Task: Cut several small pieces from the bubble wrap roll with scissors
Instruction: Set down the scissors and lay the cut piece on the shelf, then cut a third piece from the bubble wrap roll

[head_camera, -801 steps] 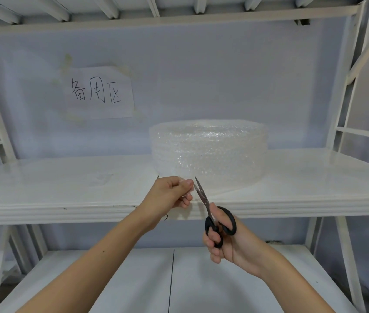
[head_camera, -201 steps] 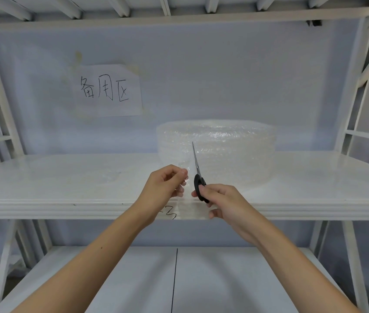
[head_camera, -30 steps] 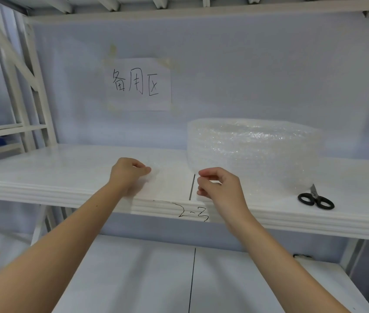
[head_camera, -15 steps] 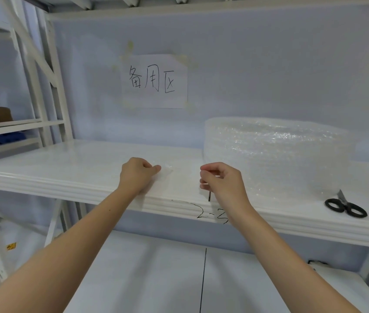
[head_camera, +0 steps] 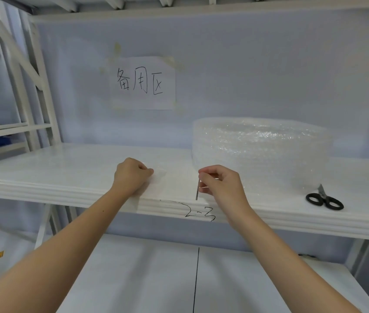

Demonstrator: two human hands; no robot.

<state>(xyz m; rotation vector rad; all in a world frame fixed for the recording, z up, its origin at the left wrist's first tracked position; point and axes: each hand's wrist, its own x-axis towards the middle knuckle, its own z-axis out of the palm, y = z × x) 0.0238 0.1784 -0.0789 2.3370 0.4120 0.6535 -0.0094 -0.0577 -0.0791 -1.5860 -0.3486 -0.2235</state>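
Note:
A wide clear bubble wrap roll [head_camera: 260, 152] stands on the white shelf [head_camera: 66, 177], right of centre. My left hand [head_camera: 130, 175] pinches a cut piece of bubble wrap [head_camera: 159, 177] that lies flat on the shelf in front of the roll. My right hand [head_camera: 220, 185] has its fingers curled and pinches the piece's right edge, just below the roll's left side. The black-handled scissors [head_camera: 324, 199] lie shut on the shelf to the right, apart from both hands.
A paper sign with handwritten characters [head_camera: 142, 83] is taped to the back wall. The shelf's front edge carries the marking 2-3 [head_camera: 199, 213]. A lower shelf [head_camera: 197, 279] lies beneath, and another rack [head_camera: 9, 129] stands at the left.
The view has shifted a little, so roll and scissors sit slightly further left in frame. Both hands keep pinching the cut piece on the shelf; the scissors lie unmoved.

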